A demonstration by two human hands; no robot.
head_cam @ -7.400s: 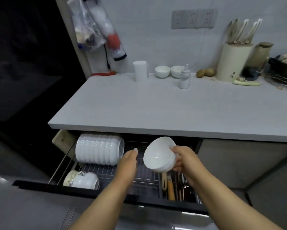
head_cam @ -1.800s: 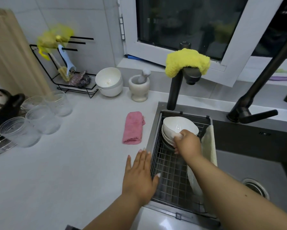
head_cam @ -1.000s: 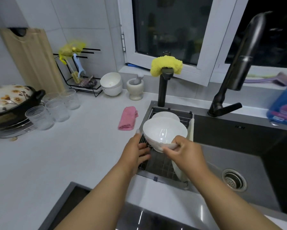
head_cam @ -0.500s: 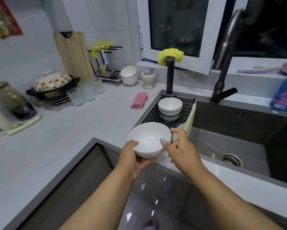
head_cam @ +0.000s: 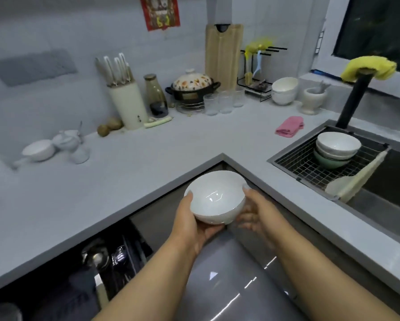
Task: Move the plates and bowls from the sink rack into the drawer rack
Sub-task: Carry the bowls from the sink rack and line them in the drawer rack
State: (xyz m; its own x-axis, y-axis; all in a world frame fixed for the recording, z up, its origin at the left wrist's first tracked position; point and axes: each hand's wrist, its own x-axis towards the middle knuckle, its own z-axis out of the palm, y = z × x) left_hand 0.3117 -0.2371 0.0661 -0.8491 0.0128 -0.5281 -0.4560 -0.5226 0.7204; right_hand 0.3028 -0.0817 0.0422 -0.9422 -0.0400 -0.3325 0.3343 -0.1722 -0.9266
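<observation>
I'm carrying the white bowl (head_cam: 217, 197), both hands' grip — left hand (head_cam: 195, 224), right hand (head_cam: 255, 214) — cupping it, needing lowering toward the open drawer (head_cam: 115, 258).

Drawer rack (head_cam: 115, 262) mostly hid under counter (head_cam: 101, 181), dark; left hand (head_cam: 192, 228) palm hid behind bowl (head_cam: 215, 198); right hand (head_cam: 254, 214) fingers blurry.

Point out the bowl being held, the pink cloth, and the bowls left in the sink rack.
held bowl (head_cam: 215, 195): head view, inner wall.
pink cloth (head_cam: 289, 126): head view, middle of fold.
stacked bowls (head_cam: 337, 141): head view, inside of top bowl.
</observation>
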